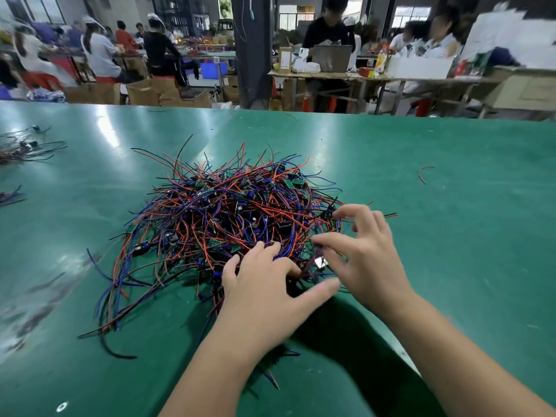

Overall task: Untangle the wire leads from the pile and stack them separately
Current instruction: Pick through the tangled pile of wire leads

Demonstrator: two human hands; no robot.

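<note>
On the green worktop (451, 236), near its middle, sits a big messy pile of wire leads (237, 218). The wires are red, blue and black, with little boards stuck in among them. Loose ends poke out all round, and long ones trail off toward the near left.

The left hand (264, 284) rests on the near side of the pile. Its fingers (267, 251) lie spread on the wires and its thumb sticks out straight, so it grips nothing.

The right hand (367, 257) is at the pile's near right edge, just beside the left hand. It is spread wide and blurry, with a knot of wires right under it. I cannot tell if it pinches a wire or only touches it.

Right of the pile the worktop is wide and green. One small red wire (424, 173) lies there, well apart.

At the far left edge lie a small bunch of wires (27, 145) and a smaller bunch (10, 197), both well apart from the pile. Past the worktop's far edge, people (99, 52) sit at other tables.
</note>
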